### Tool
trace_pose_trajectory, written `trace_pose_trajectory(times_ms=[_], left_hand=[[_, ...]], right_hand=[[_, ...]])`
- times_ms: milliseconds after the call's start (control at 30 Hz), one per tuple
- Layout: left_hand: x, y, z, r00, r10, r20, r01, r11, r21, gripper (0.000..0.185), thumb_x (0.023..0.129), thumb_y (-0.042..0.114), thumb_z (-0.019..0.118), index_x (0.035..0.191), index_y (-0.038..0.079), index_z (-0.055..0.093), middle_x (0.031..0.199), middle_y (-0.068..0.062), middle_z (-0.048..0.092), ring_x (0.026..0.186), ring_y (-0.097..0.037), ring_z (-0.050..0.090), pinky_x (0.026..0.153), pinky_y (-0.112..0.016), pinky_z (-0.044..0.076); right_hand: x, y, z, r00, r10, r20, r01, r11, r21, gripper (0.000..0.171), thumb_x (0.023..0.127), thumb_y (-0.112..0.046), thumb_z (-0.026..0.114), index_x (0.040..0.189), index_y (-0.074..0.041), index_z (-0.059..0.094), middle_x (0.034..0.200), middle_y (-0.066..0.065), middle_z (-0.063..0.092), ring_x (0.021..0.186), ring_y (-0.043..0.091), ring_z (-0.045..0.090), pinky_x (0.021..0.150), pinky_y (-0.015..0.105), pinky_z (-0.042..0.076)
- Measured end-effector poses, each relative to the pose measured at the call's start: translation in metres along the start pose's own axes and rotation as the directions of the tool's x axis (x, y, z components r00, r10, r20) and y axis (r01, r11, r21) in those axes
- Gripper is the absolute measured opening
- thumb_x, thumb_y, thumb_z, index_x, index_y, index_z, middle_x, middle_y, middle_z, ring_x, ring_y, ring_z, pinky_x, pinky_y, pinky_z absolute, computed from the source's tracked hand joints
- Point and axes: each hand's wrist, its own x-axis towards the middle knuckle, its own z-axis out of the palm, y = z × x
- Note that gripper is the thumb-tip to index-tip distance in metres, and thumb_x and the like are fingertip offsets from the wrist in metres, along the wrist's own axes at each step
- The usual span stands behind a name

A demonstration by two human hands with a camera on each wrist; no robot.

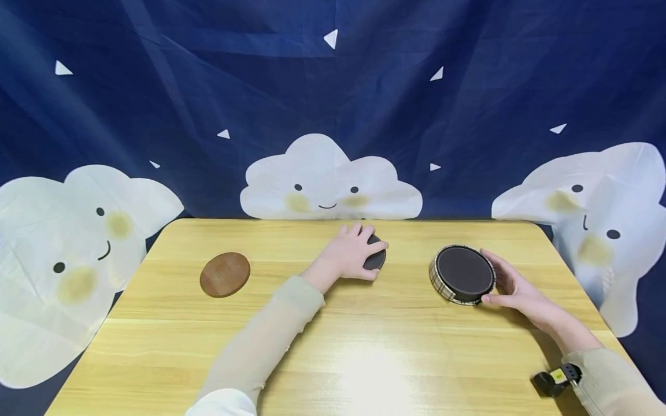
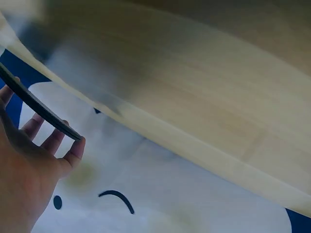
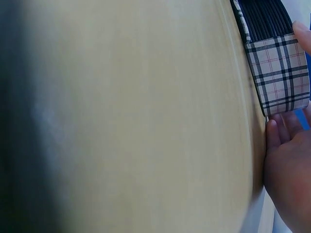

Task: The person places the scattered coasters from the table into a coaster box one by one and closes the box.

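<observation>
My left hand (image 1: 351, 254) spans a round black coaster (image 1: 377, 259) at the back middle of the table, fingers and thumb gripping its rim. Edge-on in the left wrist view, the same coaster (image 2: 41, 108) looks thin and is raised off the tabletop. On the right stands a round plaid coaster holder (image 1: 441, 285), filled with a stack of black coasters (image 1: 465, 270). My right hand (image 1: 520, 292) curls round the holder's right side, thumb in front and fingers behind. Through the holder's open slot, the stacked edges show in the right wrist view.
A round brown coaster (image 1: 225, 274) lies flat on the left of the wooden table (image 1: 364, 323). Behind the table hangs a dark blue cloth (image 1: 281, 104) printed with clouds. A small black device (image 1: 554, 380) is strapped at the right wrist.
</observation>
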Motion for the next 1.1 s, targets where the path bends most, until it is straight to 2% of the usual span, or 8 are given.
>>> trace_pose_trajectory(times_ms=[300, 900, 1100], left_hand=[[0.013, 0.019, -0.003, 0.999, 0.033, -0.006, -0.033, 0.999, -0.005, 0.070, 0.091, 0.064, 0.062, 0.155, 0.040, 0.048, 0.152, -0.005, 0.045, 0.133, -0.029, 0.045, 0.107, -0.054, 0.042], [0.033, 0.063, -0.016, 0.992, 0.110, -0.066, -0.108, 0.994, 0.025, 0.074, 0.093, 0.069, 0.058, 0.159, 0.039, 0.043, 0.157, -0.002, 0.041, 0.138, -0.025, 0.042, 0.108, -0.049, 0.041], [0.042, 0.078, -0.023, 0.990, 0.133, -0.056, -0.130, 0.991, 0.042, 0.075, 0.094, 0.071, 0.055, 0.161, 0.041, 0.039, 0.157, 0.001, 0.040, 0.138, -0.022, 0.040, 0.109, -0.047, 0.040]], right_hand=[[0.001, 0.000, -0.001, 1.000, -0.002, -0.003, 0.002, 1.000, 0.006, 0.099, 0.090, 0.018, 0.065, 0.170, -0.005, 0.012, 0.155, -0.027, 0.040, 0.139, -0.022, 0.039, 0.106, 0.002, 0.032], [0.001, 0.001, -0.001, 1.000, -0.013, 0.000, 0.013, 1.000, 0.012, 0.097, 0.090, 0.018, 0.065, 0.170, -0.003, 0.014, 0.156, -0.026, 0.041, 0.139, -0.020, 0.040, 0.106, 0.002, 0.033], [0.000, 0.002, -0.001, 1.000, -0.008, -0.003, 0.008, 1.000, 0.002, 0.098, 0.090, 0.018, 0.065, 0.170, -0.005, 0.013, 0.155, -0.027, 0.041, 0.137, -0.020, 0.042, 0.105, 0.003, 0.033]])
